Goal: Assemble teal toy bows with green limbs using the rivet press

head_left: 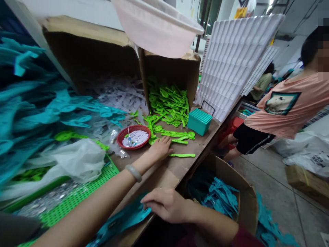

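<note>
My left hand (160, 148), with a bangle on its wrist, reaches over the brown table (164, 173) and rests at the green plastic pieces (177, 134). Its fingers are spread a little; whether they grip a piece is hidden. A single green piece (183, 155) lies just right of it. The red basket (134, 148) of white pieces stands left of that hand. Nearer the table's front edge, my right hand (166, 204) has its fingers closed at the end of a blue plastic piece (128, 218).
Blue pieces (31, 113) are heaped at the left, beside a green perforated tray (84, 192). Two cardboard boxes stand behind. A teal box (199, 121) sits near the right edge. Below is a carton (248, 192) of blue pieces. A person (290, 103) stands at the right.
</note>
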{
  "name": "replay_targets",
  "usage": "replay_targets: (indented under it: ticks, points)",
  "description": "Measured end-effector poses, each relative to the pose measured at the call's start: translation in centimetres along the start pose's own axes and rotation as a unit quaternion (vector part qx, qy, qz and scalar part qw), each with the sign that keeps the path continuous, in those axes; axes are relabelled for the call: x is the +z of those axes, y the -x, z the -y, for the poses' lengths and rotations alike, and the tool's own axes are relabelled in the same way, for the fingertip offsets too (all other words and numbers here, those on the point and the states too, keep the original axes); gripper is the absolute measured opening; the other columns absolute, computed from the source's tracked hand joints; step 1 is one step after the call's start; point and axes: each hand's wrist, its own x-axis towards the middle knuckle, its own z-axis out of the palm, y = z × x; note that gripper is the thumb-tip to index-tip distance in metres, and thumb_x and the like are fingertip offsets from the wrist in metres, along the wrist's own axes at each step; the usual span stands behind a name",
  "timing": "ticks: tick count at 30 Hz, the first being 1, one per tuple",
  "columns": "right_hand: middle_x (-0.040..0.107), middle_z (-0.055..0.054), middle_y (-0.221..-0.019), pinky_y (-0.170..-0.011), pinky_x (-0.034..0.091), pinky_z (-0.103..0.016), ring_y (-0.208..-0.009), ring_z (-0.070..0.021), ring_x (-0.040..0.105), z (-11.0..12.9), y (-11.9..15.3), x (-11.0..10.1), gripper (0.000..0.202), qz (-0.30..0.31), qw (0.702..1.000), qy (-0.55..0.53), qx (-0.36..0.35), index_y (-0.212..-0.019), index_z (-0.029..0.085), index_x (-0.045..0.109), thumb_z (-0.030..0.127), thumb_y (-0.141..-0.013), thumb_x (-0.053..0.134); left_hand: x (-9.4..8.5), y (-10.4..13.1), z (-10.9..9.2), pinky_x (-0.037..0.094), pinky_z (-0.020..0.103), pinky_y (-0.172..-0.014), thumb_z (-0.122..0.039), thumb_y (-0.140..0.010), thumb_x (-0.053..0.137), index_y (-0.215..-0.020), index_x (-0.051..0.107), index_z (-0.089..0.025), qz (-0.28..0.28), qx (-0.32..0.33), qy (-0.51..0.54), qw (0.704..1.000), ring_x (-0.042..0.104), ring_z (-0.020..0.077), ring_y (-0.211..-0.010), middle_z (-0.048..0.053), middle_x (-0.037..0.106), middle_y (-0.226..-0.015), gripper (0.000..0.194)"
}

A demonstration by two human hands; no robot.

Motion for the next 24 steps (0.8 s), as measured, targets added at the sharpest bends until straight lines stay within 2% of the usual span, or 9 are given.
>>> replay_targets:
  ticks: [4, 6, 9, 12, 14, 16, 20, 24]
  points:
    - [0.077, -0.008, -0.091, -0.081, 0.057, -0.021, -0.086, -0.0126, 0.072, -0.2, 0.0, 0.7, 0.024, -0.015, 0.994, 0.076, -0.071, -0.114, 0.012, 0.062, 0.024, -0.105, 0.043, 0.7, -0.6, 0.0, 0.053, 0.050, -0.102, -0.035, -0.100, 0.059, -0.122, 0.064, -0.015, -0.011, 0.006, 0.003, 1.000, 0.064, 0.0256, -0.119, 0.011, 0.067, -0.129, 0.031]
    - [0.076, -0.006, -0.088, -0.077, 0.057, -0.021, -0.083, -0.0125, 0.072, -0.2, -0.2, 1.5, 0.021, 0.005, 0.989, 0.114, -0.092, -0.112, 0.014, 0.062, 0.023, -0.103, 0.045, 0.4, -2.2, 0.3, 0.054, 0.050, -0.100, -0.036, -0.098, 0.061, -0.123, 0.063, -0.016, -0.030, -0.002, 0.004, 1.000, 0.064, 0.0256, -0.117, 0.011, 0.065, -0.129, 0.032]
    - [0.077, -0.003, -0.088, -0.072, 0.057, -0.024, -0.081, -0.0139, 0.072, -0.4, -0.3, 3.2, 0.021, 0.047, 0.972, 0.165, -0.161, -0.114, 0.016, 0.062, 0.020, -0.098, 0.049, -0.1, -5.4, 0.7, 0.053, 0.053, -0.102, -0.037, -0.096, 0.064, -0.132, 0.059, -0.018, -0.057, -0.018, 0.009, 0.998, 0.060, 0.0280, -0.122, 0.012, 0.059, -0.138, 0.040]
    - [0.076, -0.001, -0.081, -0.062, 0.055, -0.026, -0.074, -0.0150, 0.071, -1.3, 0.5, 5.0, 0.022, 0.082, 0.956, 0.183, -0.212, -0.111, 0.017, 0.061, 0.021, -0.091, 0.054, -0.3, -7.7, 1.4, 0.056, 0.049, -0.097, -0.037, -0.096, 0.065, -0.126, 0.061, -0.017, -0.057, -0.038, 0.021, 0.997, 0.064, 0.0255, -0.114, 0.011, 0.063, -0.129, 0.037]
    - [0.075, -0.001, -0.076, -0.059, 0.054, -0.025, -0.069, -0.0148, 0.070, -1.8, 1.2, 5.4, 0.020, 0.096, 0.956, 0.176, -0.212, -0.107, 0.017, 0.061, 0.023, -0.088, 0.057, -0.5, -8.4, 2.0, 0.057, 0.047, -0.094, -0.038, -0.096, 0.065, -0.123, 0.063, -0.016, -0.058, -0.055, 0.033, 0.996, 0.065, 0.0241, -0.109, 0.010, 0.065, -0.125, 0.035]
    - [0.076, -0.002, -0.081, -0.065, 0.057, -0.024, -0.073, -0.0142, 0.072, -1.8, 1.7, 5.1, 0.021, 0.086, 0.965, 0.159, -0.187, -0.109, 0.016, 0.060, 0.022, -0.089, 0.057, -0.8, -8.7, 2.6, 0.056, 0.048, -0.095, -0.038, -0.096, 0.065, -0.124, 0.062, -0.016, -0.068, -0.077, 0.048, 0.994, 0.065, 0.0248, -0.111, 0.011, 0.064, -0.127, 0.037]
    - [0.077, -0.005, -0.090, -0.079, 0.058, -0.021, -0.084, -0.0132, 0.074, -0.4, 1.6, 3.5, 0.024, 0.032, 0.985, 0.119, -0.124, -0.117, 0.015, 0.059, 0.017, -0.095, 0.050, -1.8, -8.9, 3.4, 0.052, 0.053, -0.102, -0.039, -0.095, 0.066, -0.130, 0.059, -0.017, -0.091, -0.136, 0.098, 0.982, 0.059, 0.0287, -0.122, 0.012, 0.058, -0.137, 0.042]
    - [0.078, -0.007, -0.094, -0.085, 0.057, -0.021, -0.090, -0.0141, 0.074, 0.6, 0.8, 3.3, 0.024, 0.038, 0.991, 0.079, -0.103, -0.115, 0.013, 0.062, 0.019, -0.097, 0.047, -2.7, -8.5, 3.2, 0.048, 0.056, -0.105, -0.042, -0.094, 0.066, -0.129, 0.060, -0.017, -0.105, -0.193, 0.184, 0.958, 0.057, 0.0299, -0.125, 0.012, 0.058, -0.138, 0.043]
